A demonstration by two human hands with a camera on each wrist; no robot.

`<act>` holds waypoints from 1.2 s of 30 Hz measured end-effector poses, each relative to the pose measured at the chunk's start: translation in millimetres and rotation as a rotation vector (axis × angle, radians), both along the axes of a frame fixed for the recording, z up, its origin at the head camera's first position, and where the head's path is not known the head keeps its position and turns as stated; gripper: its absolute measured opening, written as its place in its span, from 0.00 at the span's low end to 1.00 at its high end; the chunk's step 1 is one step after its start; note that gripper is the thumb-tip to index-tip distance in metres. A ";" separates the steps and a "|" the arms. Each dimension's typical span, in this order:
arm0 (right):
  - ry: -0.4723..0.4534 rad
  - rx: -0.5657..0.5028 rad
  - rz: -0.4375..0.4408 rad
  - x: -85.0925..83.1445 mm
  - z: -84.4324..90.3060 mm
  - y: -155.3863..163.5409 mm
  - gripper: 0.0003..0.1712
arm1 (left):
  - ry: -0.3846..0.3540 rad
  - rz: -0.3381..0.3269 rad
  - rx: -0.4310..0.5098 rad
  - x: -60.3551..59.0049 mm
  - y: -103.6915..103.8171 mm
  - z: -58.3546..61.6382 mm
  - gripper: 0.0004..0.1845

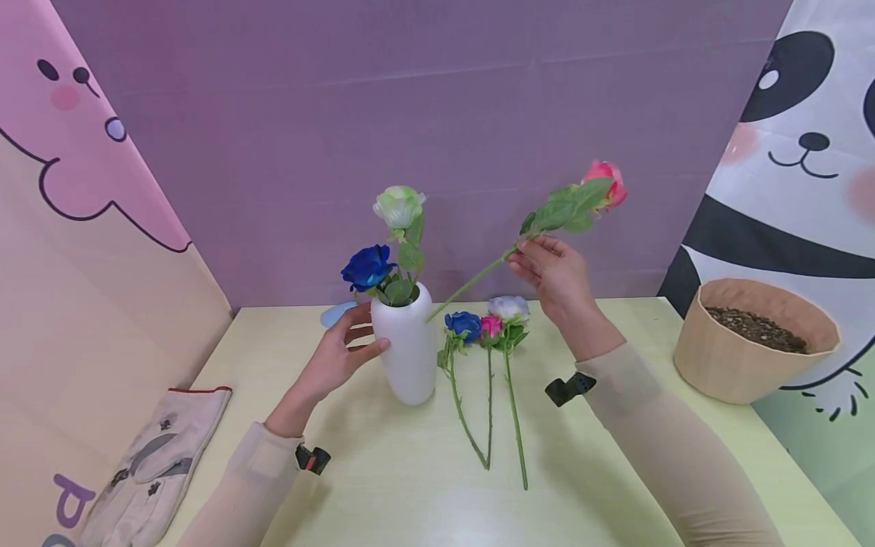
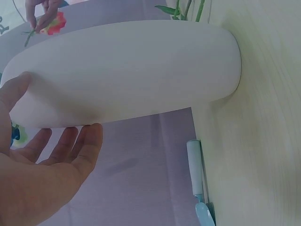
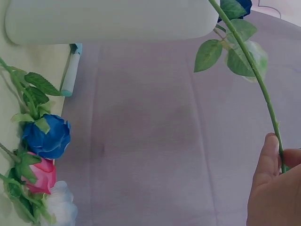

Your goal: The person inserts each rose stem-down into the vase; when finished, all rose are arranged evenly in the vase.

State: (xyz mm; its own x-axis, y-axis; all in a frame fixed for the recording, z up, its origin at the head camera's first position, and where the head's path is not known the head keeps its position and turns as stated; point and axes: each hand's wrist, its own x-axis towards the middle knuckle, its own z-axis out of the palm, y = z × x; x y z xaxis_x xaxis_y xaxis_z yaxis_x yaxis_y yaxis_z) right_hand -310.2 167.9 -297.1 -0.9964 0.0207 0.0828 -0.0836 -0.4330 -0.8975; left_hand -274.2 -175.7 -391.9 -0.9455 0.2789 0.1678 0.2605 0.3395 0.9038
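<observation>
A white vase (image 1: 408, 353) stands on the table, tilted slightly, with a blue rose (image 1: 368, 267) and a pale green-white rose (image 1: 399, 207) in it. My left hand (image 1: 339, 351) grips the vase near its top, thumb in front and fingers round the far side; the left wrist view shows the thumb (image 2: 16, 89) on its wall. Between thumb and fingers, my right hand (image 1: 555, 275) pinches the green stem of a pinkish-red rose (image 1: 607, 184). That rose slants up to the right, and its lower stem end is beside the vase's rim.
Lying right of the vase are a blue rose (image 1: 463, 327), a small pink rose (image 1: 491, 327) and a pale lilac rose (image 1: 509, 307). A tan pot (image 1: 734, 372) of soil stands far right, patterned gloves (image 1: 160, 463) lie left, and a light-blue trowel (image 2: 194, 169) lies behind the vase.
</observation>
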 end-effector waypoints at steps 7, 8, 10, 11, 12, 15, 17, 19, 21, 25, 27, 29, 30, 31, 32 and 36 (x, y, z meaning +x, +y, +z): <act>0.003 -0.072 -0.034 -3.8 4.1 -3.1 0.10 | 0.004 -0.003 -0.004 -1.1 -0.8 -0.8 0.39; 0.005 -0.086 -0.037 -4.1 4.6 -3.5 0.10 | 0.003 -0.002 -0.003 -1.2 -0.8 -1.0 0.39; 0.013 -0.107 -0.044 -4.6 5.4 -4.4 0.10 | -0.002 -0.001 -0.003 -1.2 -1.0 -1.2 0.39; 0.019 -0.115 -0.048 -4.9 5.9 -5.2 0.10 | -0.006 -0.001 -0.003 -0.9 -1.0 -1.1 0.39; 0.027 -0.121 -0.054 -5.4 6.2 -6.1 0.11 | -0.010 0.000 -0.003 -0.6 -0.8 -0.8 0.40; 0.048 -0.114 -0.075 -7.0 6.9 -9.9 0.12 | -0.016 0.001 -0.004 0.1 -0.5 0.1 0.40; 0.061 -0.088 -0.092 -7.7 7.6 -13.6 0.13 | -0.014 0.000 -0.003 0.5 -0.2 0.7 0.40; 0.068 -0.062 -0.111 -7.8 8.6 -17.8 0.13 | -0.010 -0.002 -0.003 0.7 -0.1 0.9 0.39; 0.073 -0.033 -0.126 -7.8 9.8 -23.1 0.12 | -0.007 -0.003 -0.002 1.1 -0.1 1.4 0.39; 0.084 0.013 -0.146 -7.1 12.2 -33.9 0.11 | -0.004 -0.010 0.007 2.2 0.2 2.1 0.39; 0.093 0.024 -0.142 -6.8 13.1 -38.9 0.10 | -0.004 -0.012 0.012 2.6 0.3 2.2 0.39; 0.100 0.030 -0.134 -7.0 13.2 -42.5 0.10 | -0.004 -0.010 0.013 3.0 0.9 2.2 0.39; 0.105 0.029 -0.127 -7.2 13.1 -44.1 0.10 | -0.003 -0.009 0.012 3.1 1.2 2.2 0.39; 0.108 0.037 -0.120 -7.2 13.0 -45.6 0.10 | -0.003 -0.008 0.012 3.3 1.5 2.3 0.39; 0.112 0.047 -0.112 -7.6 12.5 -46.9 0.10 | -0.002 -0.008 0.013 3.3 1.8 2.3 0.39; 0.121 0.104 -0.080 -7.9 10.3 -50.9 0.11 | 0.001 -0.009 0.009 3.6 3.0 2.6 0.39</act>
